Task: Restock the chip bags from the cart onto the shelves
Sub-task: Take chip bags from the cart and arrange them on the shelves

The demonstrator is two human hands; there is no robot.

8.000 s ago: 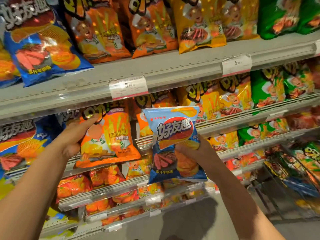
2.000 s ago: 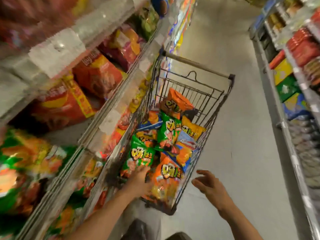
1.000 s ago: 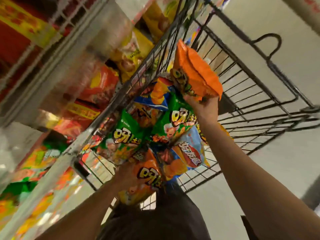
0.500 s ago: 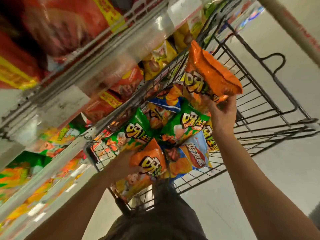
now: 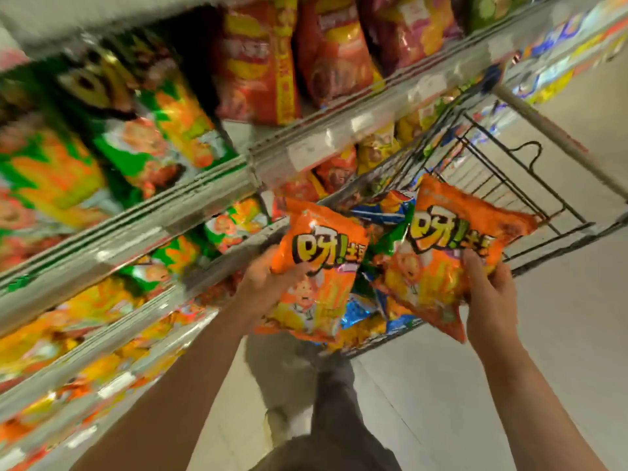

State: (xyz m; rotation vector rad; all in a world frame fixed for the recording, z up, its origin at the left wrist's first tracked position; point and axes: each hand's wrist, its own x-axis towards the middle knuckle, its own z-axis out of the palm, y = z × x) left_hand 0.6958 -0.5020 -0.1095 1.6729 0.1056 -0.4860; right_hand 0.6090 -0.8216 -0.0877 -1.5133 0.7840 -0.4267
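- The left hand (image 5: pixel 263 283) grips one orange chip bag (image 5: pixel 317 266): the thumb lies across its front and the fingers are curled behind, out of sight.
- The right hand (image 5: pixel 489 294) grips a second orange chip bag (image 5: pixel 455 256), fingers (image 5: pixel 474 266) curled over its lower front edge.
- Both bags are lifted clear above the wire cart (image 5: pixel 530 185), side by side and tilted, near the shelves (image 5: pixel 190 205) but not yet on them.
- Judging from this, the step in hand is the carry from cart to shelf; neither bag is placed yet.
- The cart holds more stock: blue and green bags (image 5: pixel 380 212) show between and under the two raised ones, so several trips look to be left. How deep the pile goes is hidden behind the held bags.
- The shelves at the left look well filled with green, orange and red packs, though blur makes it hard to tell which row has a gap for the orange kind.
- Next the two bags need a matching orange row; I cannot tell from here which tier that is.
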